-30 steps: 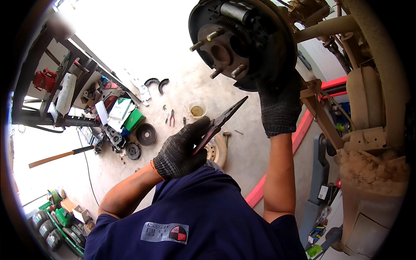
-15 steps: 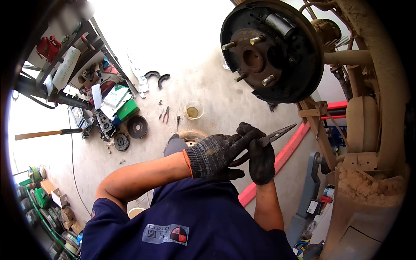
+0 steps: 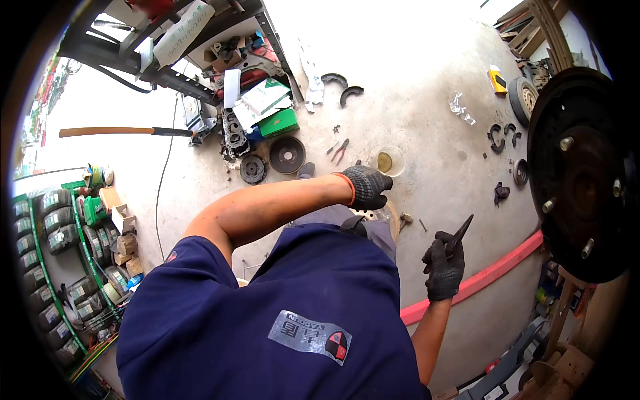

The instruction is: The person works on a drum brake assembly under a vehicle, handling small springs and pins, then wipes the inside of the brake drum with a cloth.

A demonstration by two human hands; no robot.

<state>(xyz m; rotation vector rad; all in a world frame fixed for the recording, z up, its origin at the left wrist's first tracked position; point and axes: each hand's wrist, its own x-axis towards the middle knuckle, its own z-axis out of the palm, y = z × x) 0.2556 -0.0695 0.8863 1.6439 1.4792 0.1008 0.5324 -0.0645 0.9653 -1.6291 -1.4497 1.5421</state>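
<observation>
My right hand [image 3: 445, 267], in a dark glove, is closed round long-nose pliers [image 3: 463, 229], their jaws pointing up and away. My left hand [image 3: 367, 187], in a grey-black glove with an orange cuff, hovers near my knee with thumb and fingers apart and nothing visible between them. Just past its knuckles shows a small dark tip, perhaps the screwdriver on the floor. A translucent tub [image 3: 398, 162] with yellowish liquid stands beyond that hand. To the right looms a dark brake backing plate and hub [image 3: 583, 180] with several studs.
Red-handled pliers [image 3: 341, 152], brake shoes [image 3: 351, 95] and a brake drum [image 3: 287, 155] lie on the floor ahead. A metal shelf [image 3: 193, 80] stands at the far left, a tyre rack [image 3: 73, 253] further left. A red beam [image 3: 493, 270] crosses the right side.
My hands have parted: the left has let go of the pliers and moved toward the tub, while the right keeps them. The view has swung, so the hub sits farther right.
</observation>
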